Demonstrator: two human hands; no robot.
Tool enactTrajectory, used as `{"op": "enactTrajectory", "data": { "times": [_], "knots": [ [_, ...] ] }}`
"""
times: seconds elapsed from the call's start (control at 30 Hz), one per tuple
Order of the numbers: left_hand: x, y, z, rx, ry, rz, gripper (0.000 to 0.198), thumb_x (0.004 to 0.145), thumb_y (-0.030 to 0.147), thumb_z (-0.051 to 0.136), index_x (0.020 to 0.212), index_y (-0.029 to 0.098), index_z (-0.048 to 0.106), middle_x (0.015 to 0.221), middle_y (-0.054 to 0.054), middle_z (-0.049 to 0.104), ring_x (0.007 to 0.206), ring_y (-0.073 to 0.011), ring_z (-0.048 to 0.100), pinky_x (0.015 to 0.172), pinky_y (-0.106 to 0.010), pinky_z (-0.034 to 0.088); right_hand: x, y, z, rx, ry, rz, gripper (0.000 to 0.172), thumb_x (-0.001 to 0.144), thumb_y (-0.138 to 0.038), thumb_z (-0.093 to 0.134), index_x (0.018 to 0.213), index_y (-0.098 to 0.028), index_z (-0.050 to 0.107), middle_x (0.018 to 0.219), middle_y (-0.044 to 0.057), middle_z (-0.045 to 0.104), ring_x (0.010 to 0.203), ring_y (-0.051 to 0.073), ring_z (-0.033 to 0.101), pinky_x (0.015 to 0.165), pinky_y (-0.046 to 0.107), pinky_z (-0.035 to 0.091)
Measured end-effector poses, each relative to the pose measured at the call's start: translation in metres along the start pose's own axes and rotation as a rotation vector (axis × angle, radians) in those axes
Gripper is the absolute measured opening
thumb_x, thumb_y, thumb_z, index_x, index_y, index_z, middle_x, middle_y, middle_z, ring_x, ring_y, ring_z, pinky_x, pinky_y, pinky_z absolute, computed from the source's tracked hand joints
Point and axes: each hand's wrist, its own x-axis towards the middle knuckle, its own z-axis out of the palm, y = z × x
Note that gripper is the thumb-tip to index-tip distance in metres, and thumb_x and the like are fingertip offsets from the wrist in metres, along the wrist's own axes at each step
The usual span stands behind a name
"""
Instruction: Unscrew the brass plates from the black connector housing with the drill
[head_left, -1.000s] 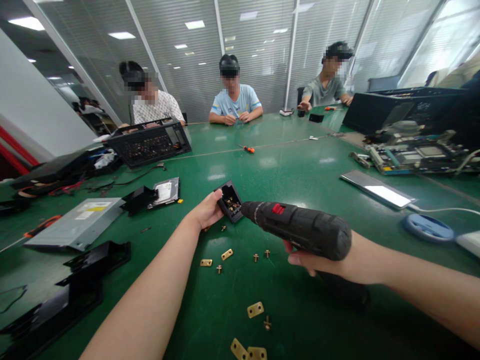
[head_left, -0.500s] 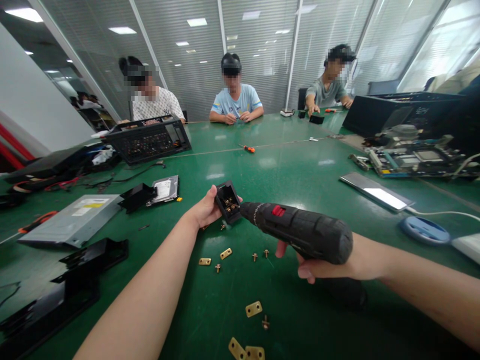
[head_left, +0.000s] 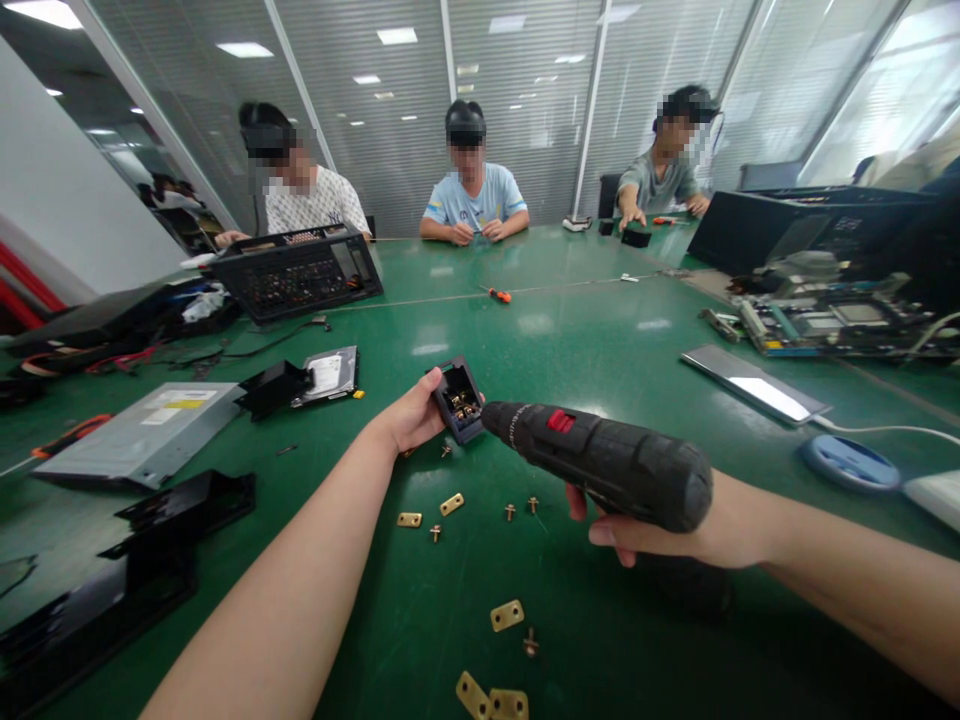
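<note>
My left hand [head_left: 411, 418] grips a small black plastic housing [head_left: 457, 400] with brass parts inside, tilted on the green table [head_left: 570, 340]. My right hand [head_left: 637, 530] is wrapped round the grip of a black electric screwdriver [head_left: 607, 465] with a red switch. The driver's tip points into the housing's open face. Several brass screws [head_left: 521, 510] and brass plates [head_left: 508, 615] lie scattered on the table just in front of me.
A silver optical drive [head_left: 142, 435], a hard disk [head_left: 330, 372] and black plastic parts [head_left: 180, 505] lie at left. A black chassis [head_left: 300, 272] stands further back. A circuit board [head_left: 825, 320], metal strip [head_left: 754, 382] and blue disc [head_left: 847, 460] are at right. Three people sit across the table.
The housing and the screwdriver have barely shifted. My right fingers loosened briefly under the grip, then curled back. A person at the far right lowered a hand onto the table.
</note>
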Motion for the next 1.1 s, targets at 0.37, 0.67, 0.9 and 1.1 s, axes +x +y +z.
{"op": "enactTrajectory", "data": {
  "times": [0.37,0.67,0.9,1.1],
  "knots": [
    [0.0007,-0.0009,-0.0031,-0.027,-0.002,-0.013,0.065,0.087,0.063,0.072,0.123,0.009,0.067,0.114,-0.022,0.077,0.111,-0.0328,0.074,0.113,-0.050,0.046,-0.0011,0.0028,0.0016,0.055,0.009,0.003,0.102,0.087,-0.026,0.083,0.166,-0.032,0.020,0.100,0.003,0.070,0.064,0.015,0.072,0.058,0.027,0.062],
    [0.0012,-0.0006,-0.0032,-0.028,0.019,-0.016,0.064,0.087,0.062,0.073,0.122,0.010,0.067,0.113,-0.020,0.078,0.110,-0.0317,0.074,0.113,-0.050,0.047,-0.0003,0.0039,0.0012,0.041,0.003,-0.014,0.100,0.088,-0.028,0.082,0.166,-0.029,0.020,0.095,0.002,0.069,0.063,0.014,0.071,0.058,0.026,0.062],
    [0.0008,-0.0012,-0.0038,-0.031,0.002,-0.019,0.066,0.086,0.062,0.074,0.124,0.009,0.067,0.115,-0.021,0.077,0.112,-0.0317,0.074,0.114,-0.049,0.046,-0.0016,0.0031,0.0011,0.028,0.008,0.011,0.102,0.087,-0.029,0.083,0.166,-0.033,0.020,0.104,0.004,0.068,0.066,0.015,0.072,0.060,0.028,0.065],
    [0.0015,-0.0023,-0.0053,-0.009,0.002,0.003,0.067,0.083,0.063,0.076,0.121,0.009,0.068,0.115,-0.022,0.077,0.111,-0.0330,0.073,0.115,-0.052,0.044,-0.0005,-0.0003,0.0030,0.014,0.005,-0.019,0.100,0.088,-0.026,0.082,0.167,-0.030,0.020,0.096,0.002,0.069,0.063,0.014,0.071,0.057,0.025,0.062]
  ]
}}
